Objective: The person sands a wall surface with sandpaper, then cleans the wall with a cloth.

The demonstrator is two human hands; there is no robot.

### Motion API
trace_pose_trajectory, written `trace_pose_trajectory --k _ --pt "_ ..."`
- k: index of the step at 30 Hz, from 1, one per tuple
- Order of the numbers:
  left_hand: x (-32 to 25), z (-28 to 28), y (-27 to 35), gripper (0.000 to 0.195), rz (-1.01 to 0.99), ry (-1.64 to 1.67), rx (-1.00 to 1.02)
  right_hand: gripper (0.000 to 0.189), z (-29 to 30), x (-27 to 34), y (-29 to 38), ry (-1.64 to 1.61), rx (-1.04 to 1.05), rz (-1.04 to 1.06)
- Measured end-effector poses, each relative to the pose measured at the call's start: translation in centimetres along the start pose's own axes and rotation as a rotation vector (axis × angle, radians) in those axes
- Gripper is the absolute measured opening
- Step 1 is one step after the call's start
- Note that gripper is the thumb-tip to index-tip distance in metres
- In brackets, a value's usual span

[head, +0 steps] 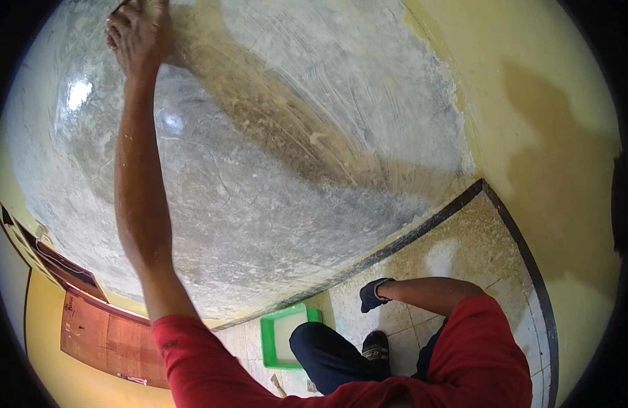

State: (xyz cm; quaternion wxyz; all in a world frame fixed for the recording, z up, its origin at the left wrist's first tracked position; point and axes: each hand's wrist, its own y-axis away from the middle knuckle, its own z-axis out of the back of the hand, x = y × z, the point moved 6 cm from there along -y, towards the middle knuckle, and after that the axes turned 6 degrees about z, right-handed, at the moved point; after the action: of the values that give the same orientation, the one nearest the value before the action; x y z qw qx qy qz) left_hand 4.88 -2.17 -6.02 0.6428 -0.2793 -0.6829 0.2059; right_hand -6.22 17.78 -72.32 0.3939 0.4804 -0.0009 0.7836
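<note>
My left hand (138,41) is bare and raised high against a grey skim-coated wall (232,168). The top rim of the picture cuts off part of it. A thin dark edge shows beside its fingers, but what it belongs to is unclear. Around the arm the wall looks wet and glossy, with streaks and fine cracks. My right hand (375,295), in a dark glove, hangs low above the tiled floor near my knee. Its fingers look bent, and whether they hold anything is hidden.
A green plastic tray (267,340) with whitish contents stands on the floor by my knee. Near it lies a scraper (279,386). A yellow wall (543,204) meets the grey one at right, above dark skirting (518,250). A wooden panel (107,334) is at lower left.
</note>
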Motion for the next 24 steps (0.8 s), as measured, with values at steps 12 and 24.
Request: trace_pose_trajectory --k 12,24 --pt "-32.5 8.6 33.8 0.096 -0.395 0.830 0.406 0.049 1.6 -4.4 -1.4 0.170 -0.163 0.016" --pt "-6.5 4.3 2.6 0.069 0.204 0.098 -0.213 0.047 0.9 -0.6 -9.3 0.246 -0.204 0.284"
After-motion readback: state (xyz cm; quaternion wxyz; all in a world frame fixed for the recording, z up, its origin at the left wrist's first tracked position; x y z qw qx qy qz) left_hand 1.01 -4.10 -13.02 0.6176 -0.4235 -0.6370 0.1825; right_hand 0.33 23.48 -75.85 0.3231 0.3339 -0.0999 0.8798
